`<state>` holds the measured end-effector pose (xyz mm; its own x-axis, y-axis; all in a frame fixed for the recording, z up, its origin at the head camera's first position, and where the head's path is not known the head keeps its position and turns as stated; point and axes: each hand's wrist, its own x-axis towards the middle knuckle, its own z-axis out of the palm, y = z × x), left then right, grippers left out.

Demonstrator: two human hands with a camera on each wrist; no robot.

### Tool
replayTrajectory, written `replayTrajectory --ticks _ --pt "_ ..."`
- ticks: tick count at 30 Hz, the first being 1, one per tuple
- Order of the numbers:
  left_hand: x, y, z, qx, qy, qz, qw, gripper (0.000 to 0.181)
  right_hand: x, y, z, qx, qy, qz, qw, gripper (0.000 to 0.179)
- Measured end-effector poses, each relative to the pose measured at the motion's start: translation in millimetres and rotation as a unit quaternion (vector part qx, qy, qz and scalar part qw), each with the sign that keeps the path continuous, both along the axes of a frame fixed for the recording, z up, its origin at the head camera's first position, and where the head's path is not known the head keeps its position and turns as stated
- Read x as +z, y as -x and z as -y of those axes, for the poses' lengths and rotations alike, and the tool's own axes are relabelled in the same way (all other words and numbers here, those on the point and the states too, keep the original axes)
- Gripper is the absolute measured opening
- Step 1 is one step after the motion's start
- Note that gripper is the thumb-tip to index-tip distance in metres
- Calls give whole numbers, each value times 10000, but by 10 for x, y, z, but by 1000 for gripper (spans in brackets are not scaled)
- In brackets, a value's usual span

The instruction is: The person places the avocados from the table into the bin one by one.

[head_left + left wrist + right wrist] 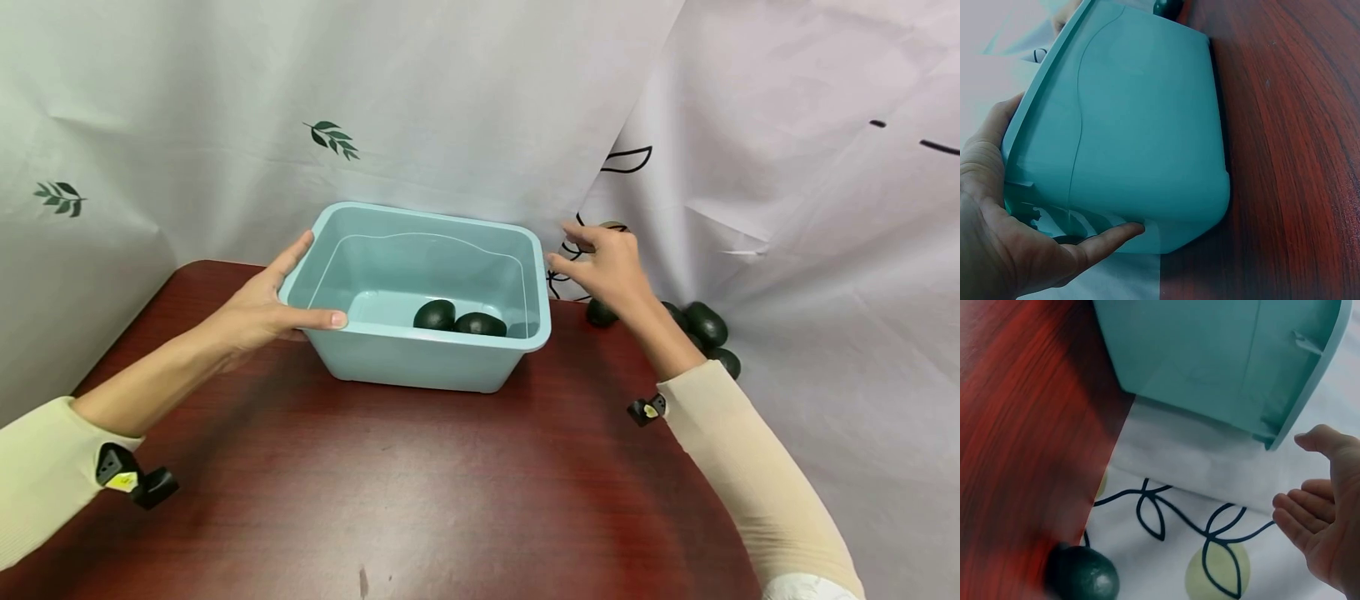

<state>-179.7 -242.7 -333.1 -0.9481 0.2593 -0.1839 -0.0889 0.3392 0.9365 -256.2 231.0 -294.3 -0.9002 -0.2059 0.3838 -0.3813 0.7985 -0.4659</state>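
Note:
A light blue plastic basin point(420, 358) stands on the table, with two dark green avocados, one point(434, 315) beside the other point(481, 324), at the bottom near its front wall. My left hand point(258, 308) grips the basin's left end, thumb over the front rim and fingers along the side. In the left wrist view that hand point(1029, 240) spans the basin's corner under the rim. Just off the right rim, my right hand point(611, 262) holds nothing. The right wrist view shows its thumb and loosely bent fingers point(1307, 509) apart from the basin.
Several avocados point(705, 325) lie at the table's right edge, partly behind the right forearm. One avocado point(600, 313) sits nearer the basin, below the right hand. White patterned cloth point(465, 100) hangs behind and beside the dark red table point(435, 483).

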Motion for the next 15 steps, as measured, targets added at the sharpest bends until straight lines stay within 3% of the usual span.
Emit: replayTrajectory --ticks 6,15 --pt "4 1 -2 6 10 -4 10000 130 -72 -36 -143 -296 -19 407 9987 57" --pt "4 -5 -4 32 12 -4 10000 130 -191 -45 -350 -487 -123 393 9980 57"
